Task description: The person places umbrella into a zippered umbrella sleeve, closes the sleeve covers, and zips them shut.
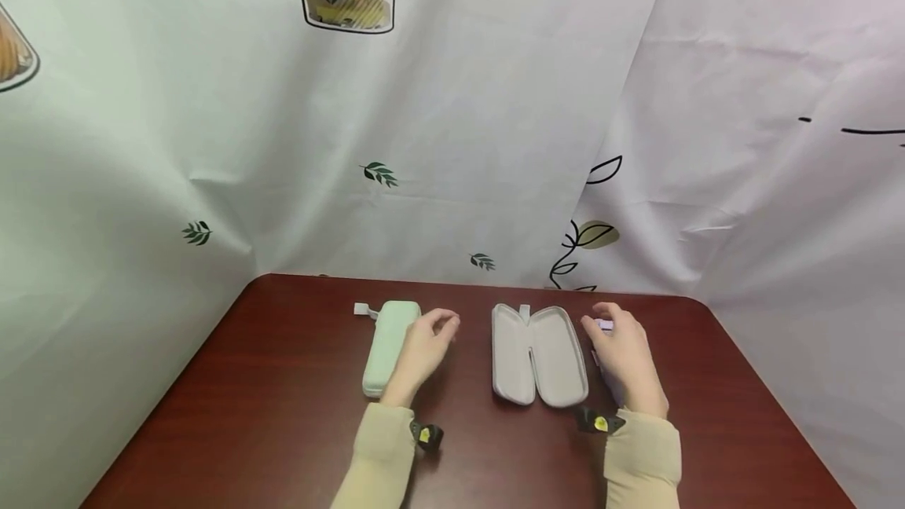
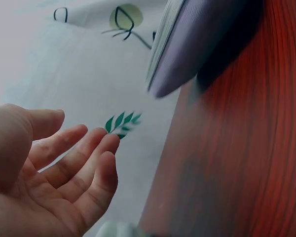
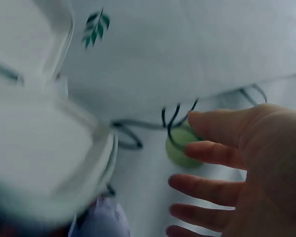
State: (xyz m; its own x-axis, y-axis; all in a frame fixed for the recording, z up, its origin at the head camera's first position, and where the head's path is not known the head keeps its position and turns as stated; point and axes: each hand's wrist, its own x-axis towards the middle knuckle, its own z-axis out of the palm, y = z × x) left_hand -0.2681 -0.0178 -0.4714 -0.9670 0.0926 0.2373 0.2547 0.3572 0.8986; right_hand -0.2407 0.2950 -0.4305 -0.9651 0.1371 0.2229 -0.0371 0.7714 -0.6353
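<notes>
A closed pale green zip case (image 1: 385, 348) with a white tab lies left of centre. My left hand (image 1: 424, 348) hovers at its right side, fingers loosely bent and holding nothing. In the middle, a case (image 1: 558, 356) lies unzipped and spread flat, with its pale grey lining facing up. The left wrist view shows this case's purple outside (image 2: 197, 44). To its right, my right hand (image 1: 624, 352) is held over a lilac object (image 1: 605, 324) that it mostly hides. In the right wrist view the fingers are spread and relaxed, apart from the lilac object (image 3: 103, 219).
The dark red-brown wooden table (image 1: 233, 415) has rounded far corners. A white cloth (image 1: 452, 140) printed with leaves and jars hangs behind it and at the sides. Each wrist carries a black strap with a yellow mark.
</notes>
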